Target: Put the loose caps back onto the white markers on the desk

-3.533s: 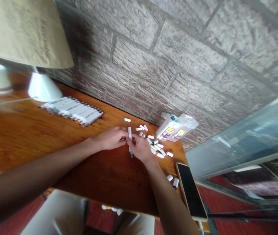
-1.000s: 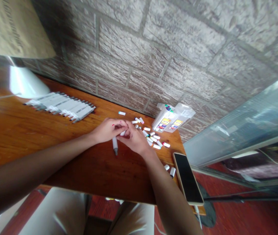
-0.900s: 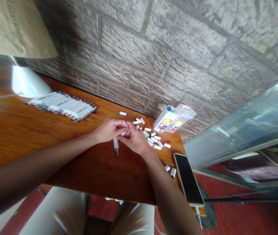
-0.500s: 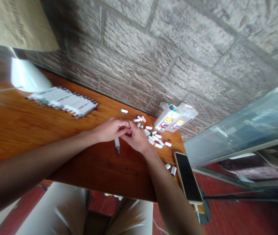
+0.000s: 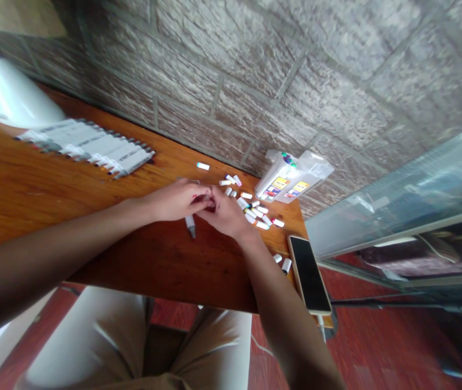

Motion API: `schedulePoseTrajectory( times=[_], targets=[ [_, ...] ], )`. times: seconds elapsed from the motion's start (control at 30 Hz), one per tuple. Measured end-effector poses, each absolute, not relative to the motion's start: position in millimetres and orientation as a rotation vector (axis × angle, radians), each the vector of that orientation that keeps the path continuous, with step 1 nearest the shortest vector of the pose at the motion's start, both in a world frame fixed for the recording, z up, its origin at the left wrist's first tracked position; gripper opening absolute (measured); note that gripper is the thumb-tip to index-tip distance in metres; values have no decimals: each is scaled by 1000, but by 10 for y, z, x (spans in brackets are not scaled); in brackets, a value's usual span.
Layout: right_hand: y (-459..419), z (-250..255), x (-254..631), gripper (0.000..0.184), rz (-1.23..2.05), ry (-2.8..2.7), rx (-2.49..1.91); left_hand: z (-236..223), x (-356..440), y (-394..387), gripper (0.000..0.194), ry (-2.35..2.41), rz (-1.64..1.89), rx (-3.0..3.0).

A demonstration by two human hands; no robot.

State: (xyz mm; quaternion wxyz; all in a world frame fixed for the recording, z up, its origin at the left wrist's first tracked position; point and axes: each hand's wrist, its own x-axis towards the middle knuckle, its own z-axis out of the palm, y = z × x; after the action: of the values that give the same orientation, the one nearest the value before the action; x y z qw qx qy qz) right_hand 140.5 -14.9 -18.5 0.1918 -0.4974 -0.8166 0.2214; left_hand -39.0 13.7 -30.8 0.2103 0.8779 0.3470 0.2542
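My left hand [image 5: 178, 199] and my right hand [image 5: 225, 214] meet over the wooden table [image 5: 52, 216], fingers pinched together. A white marker [image 5: 190, 225] with a grey tip sticks out below my left hand, pointing toward me. What my right fingers pinch is hidden. Several loose white marker caps [image 5: 251, 208] with coloured ends lie scattered just right of my hands.
A row of several white markers [image 5: 88, 146] lies at the far left. A clear plastic marker case [image 5: 292, 179] rests against the brick wall. A phone [image 5: 308, 273] lies at the table's right front corner, with two caps [image 5: 282, 262] beside it. A white lamp base [image 5: 7, 97] stands far left.
The marker has turned from upright between my hands to pointing down toward me under my left hand. The view has shifted, so everything sits higher in the picture.
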Motion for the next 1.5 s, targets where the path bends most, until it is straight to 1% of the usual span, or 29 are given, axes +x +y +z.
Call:
schedulePoseTrajectory(
  times=[0.2,0.67,0.97,1.33,1.5],
  targets=[
    [-152,-198,1375,26,582,-2318,-1479,-292,-405,146,28,958,637,2507],
    [-177,-156,1365,27,593,-2305,-1486,-273,-426,169,26,890,642,2463],
    [-179,-162,1362,31,587,-2314,-1482,-296,-425,182,25,897,673,2471],
    [-158,-174,1365,28,590,-2338,-1487,-258,-424,169,26,855,659,2489],
    [-169,-180,1368,29,571,-2350,-1500,-253,-427,168,27,889,600,2527]
  ],
)
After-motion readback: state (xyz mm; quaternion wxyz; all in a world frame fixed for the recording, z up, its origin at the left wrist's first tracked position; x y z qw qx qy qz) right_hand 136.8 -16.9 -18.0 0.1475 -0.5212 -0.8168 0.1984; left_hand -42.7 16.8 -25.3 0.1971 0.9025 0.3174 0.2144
